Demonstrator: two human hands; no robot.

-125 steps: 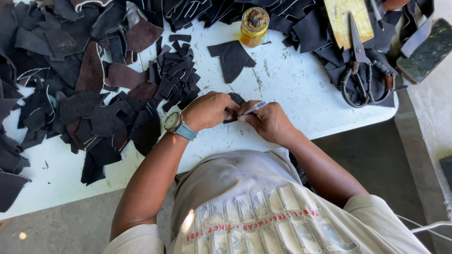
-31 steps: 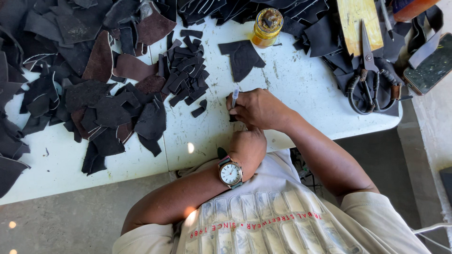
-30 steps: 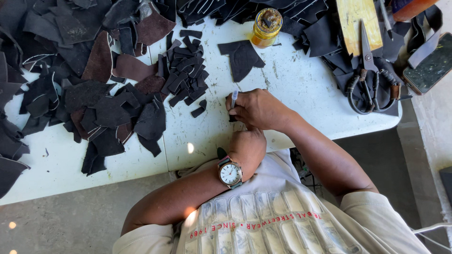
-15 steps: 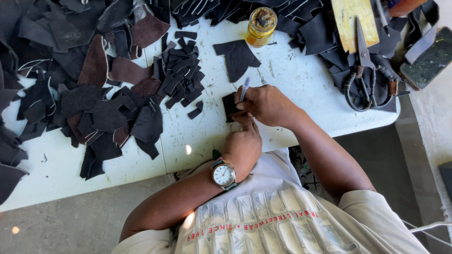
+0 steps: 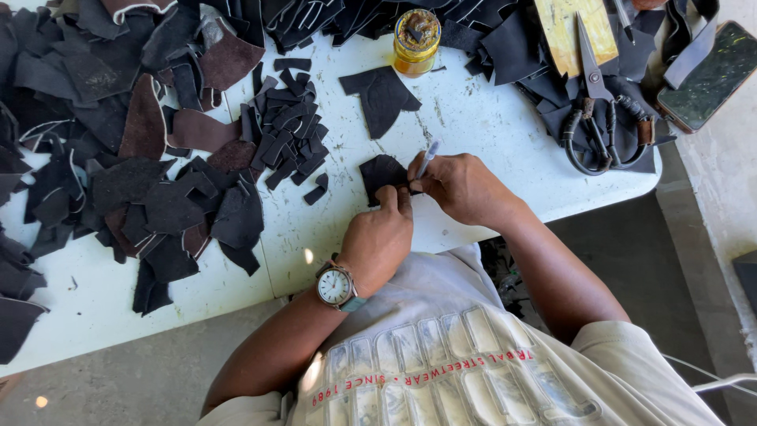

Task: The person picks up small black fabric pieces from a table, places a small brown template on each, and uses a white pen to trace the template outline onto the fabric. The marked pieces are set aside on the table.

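Note:
A small dark leather piece (image 5: 380, 173) lies on the white table (image 5: 481, 110) near its front edge. My left hand (image 5: 382, 238), with a wristwatch, presses its fingertips on the piece's lower right corner. My right hand (image 5: 459, 188) grips a silver pen (image 5: 426, 160), tip down at the piece's right edge. A larger dark cut piece (image 5: 382, 97) lies just beyond, flat on the table.
Heaps of dark and brown leather scraps (image 5: 118, 142) cover the table's left side, with a pile of small strips (image 5: 288, 130) in the middle. A yellow glue jar (image 5: 415, 41) stands at the back. Large shears (image 5: 597, 102) and a phone (image 5: 704, 75) lie right.
My left hand has come up from my lap to the table and now holds the leather piece down. My right hand with the pen has stayed at the piece.

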